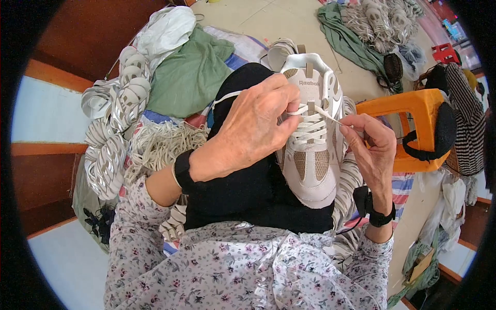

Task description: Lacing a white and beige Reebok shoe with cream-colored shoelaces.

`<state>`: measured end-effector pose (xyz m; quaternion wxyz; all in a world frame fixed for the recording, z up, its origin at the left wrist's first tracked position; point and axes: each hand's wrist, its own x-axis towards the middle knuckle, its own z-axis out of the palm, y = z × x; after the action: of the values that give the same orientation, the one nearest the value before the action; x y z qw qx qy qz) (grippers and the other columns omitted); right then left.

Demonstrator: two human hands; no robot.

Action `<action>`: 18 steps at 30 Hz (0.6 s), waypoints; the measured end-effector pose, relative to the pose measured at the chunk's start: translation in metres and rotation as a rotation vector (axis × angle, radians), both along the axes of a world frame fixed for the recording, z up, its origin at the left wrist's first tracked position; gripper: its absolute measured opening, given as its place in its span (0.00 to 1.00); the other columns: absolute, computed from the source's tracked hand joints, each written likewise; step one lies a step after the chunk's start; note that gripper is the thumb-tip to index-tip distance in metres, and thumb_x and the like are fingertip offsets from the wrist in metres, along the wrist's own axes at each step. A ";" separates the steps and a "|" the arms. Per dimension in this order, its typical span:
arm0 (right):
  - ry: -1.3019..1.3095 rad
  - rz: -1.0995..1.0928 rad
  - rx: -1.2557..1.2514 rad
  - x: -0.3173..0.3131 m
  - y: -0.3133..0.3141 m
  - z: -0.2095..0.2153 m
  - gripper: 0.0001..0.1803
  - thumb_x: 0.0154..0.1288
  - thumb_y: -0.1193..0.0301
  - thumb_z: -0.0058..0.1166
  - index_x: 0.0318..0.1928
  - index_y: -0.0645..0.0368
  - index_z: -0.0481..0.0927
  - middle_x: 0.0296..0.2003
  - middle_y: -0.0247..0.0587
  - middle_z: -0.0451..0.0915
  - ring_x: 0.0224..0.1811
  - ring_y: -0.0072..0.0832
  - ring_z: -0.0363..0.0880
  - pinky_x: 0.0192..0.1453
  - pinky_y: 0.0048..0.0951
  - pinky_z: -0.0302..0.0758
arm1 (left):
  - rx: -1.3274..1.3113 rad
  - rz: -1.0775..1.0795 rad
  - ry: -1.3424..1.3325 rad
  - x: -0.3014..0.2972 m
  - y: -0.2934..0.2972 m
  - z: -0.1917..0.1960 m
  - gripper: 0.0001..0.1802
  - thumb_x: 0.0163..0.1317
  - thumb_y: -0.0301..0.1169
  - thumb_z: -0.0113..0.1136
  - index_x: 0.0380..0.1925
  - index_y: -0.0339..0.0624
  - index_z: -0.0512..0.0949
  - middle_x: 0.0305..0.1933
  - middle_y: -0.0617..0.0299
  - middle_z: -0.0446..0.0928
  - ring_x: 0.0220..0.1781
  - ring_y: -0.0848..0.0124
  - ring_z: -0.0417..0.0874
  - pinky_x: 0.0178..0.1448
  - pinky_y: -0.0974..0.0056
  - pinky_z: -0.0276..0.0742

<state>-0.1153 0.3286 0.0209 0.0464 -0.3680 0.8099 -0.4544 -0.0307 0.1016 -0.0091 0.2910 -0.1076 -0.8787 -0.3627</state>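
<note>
Left hand (253, 129) on sneaker (312, 155); right hand (369, 150) pinching lace (326, 115)

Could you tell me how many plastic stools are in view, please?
2. An orange stool stands just right of the shoe; a small red stool sits at the upper right. Others may be hidden behind the piles.

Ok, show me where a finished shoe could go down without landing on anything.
Bare floor lies beyond the lap, between the green cloth and the far pile of shoe uppers. Crowded: stacked uppers and loose laces at the left; the orange stool at the right. Both hands are on the shoe.
</note>
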 end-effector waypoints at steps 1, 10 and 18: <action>-0.058 -0.010 -0.008 0.001 0.001 0.000 0.04 0.60 0.80 0.63 0.36 0.65 0.83 0.25 0.33 0.79 0.25 0.17 0.72 0.30 0.21 0.67 | 0.101 0.005 -0.079 0.002 0.005 0.004 0.08 0.53 0.22 0.65 0.30 0.36 0.75 0.23 0.56 0.72 0.19 0.70 0.74 0.24 0.63 0.66; -0.142 -0.041 -0.016 0.001 0.003 -0.003 0.04 0.62 0.77 0.63 0.35 0.65 0.83 0.25 0.28 0.77 0.26 0.14 0.68 0.29 0.18 0.64 | 0.115 0.038 -0.059 0.000 0.007 -0.003 0.07 0.55 0.22 0.64 0.34 0.32 0.78 0.23 0.55 0.76 0.22 0.69 0.77 0.25 0.64 0.69; -0.725 -0.059 -0.226 -0.003 0.009 0.002 0.04 0.66 0.73 0.60 0.36 0.61 0.82 0.26 0.25 0.77 0.23 0.10 0.65 0.25 0.14 0.56 | 0.136 -0.060 -0.516 -0.013 0.003 0.019 0.08 0.56 0.27 0.61 0.29 0.30 0.79 0.21 0.50 0.77 0.23 0.58 0.79 0.29 0.59 0.73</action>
<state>-0.1183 0.3372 0.0228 0.2761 -0.1625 0.6959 -0.6427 -0.0433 0.1050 0.0104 0.0528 -0.0177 -0.8938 -0.4450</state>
